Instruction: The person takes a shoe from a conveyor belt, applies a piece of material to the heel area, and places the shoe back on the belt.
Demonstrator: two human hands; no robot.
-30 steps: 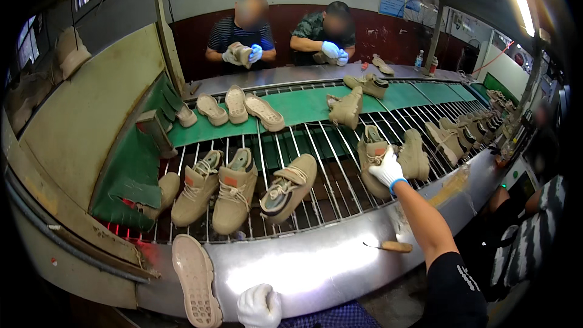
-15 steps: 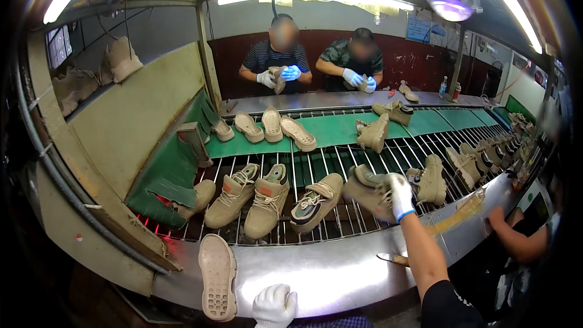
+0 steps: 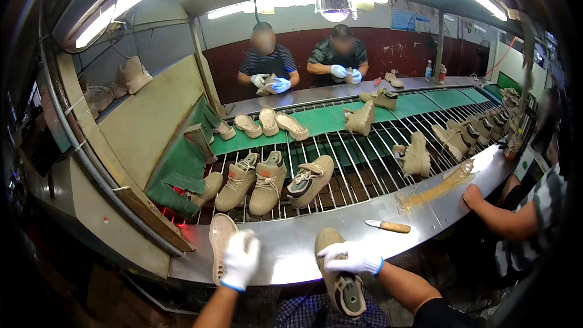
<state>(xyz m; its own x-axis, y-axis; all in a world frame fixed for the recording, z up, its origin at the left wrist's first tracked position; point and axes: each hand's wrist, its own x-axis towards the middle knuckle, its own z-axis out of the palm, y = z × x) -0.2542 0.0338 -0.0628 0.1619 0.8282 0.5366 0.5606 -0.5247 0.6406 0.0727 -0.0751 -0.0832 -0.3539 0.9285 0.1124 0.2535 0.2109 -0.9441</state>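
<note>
In my white-gloved right hand (image 3: 352, 260) is a beige lace-up shoe (image 3: 328, 242). Its toe points away over the metal ledge and its open heel end hangs past the near edge. The fingers lie across the shoe's upper. My left hand (image 3: 242, 261), also in a white glove, is at the right side of a pale shoe sole (image 3: 221, 235) and covers part of it. Motion smears the left fingers, so I cannot make out whether they grip the sole. To the right on the ledge lies a wooden-handled knife (image 3: 388, 226).
Beyond the metal ledge (image 3: 285, 231) runs a rack of metal bars carrying several beige shoes (image 3: 267, 185). A green belt (image 3: 328, 123) behind holds soles (image 3: 269, 121). Two co-workers handle shoes across the line; another person's arm (image 3: 507, 218) rests at the right.
My right hand has brought the shoe from the rack to the ledge's near edge. My left hand has risen from the ledge's near edge to the sole. The view has shifted.
</note>
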